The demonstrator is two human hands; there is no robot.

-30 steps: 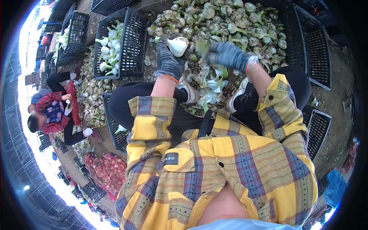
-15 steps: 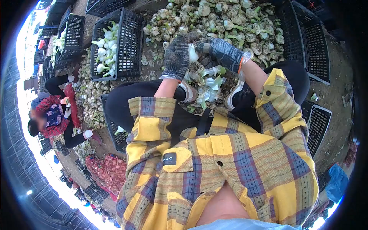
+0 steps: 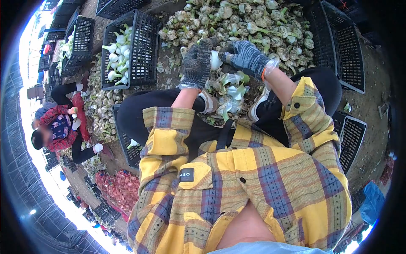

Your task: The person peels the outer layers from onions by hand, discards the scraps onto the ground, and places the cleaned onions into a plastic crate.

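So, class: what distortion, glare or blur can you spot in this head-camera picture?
Head view: fisheye lens, so the black plastic crate bows and dark corners ring the frame; the daylight strip at the left edge is blown out; the grey knitted-glove hands, left and right, look sharp around the white peeled bulb.

Farm sorting yard — onion heaps [image 3: 253,25], crates [image 3: 146,46]

We see bright daylight glaring left of the black plastic crate [image 3: 127,46]; fisheye edges darken, perhaps slightly blurred.
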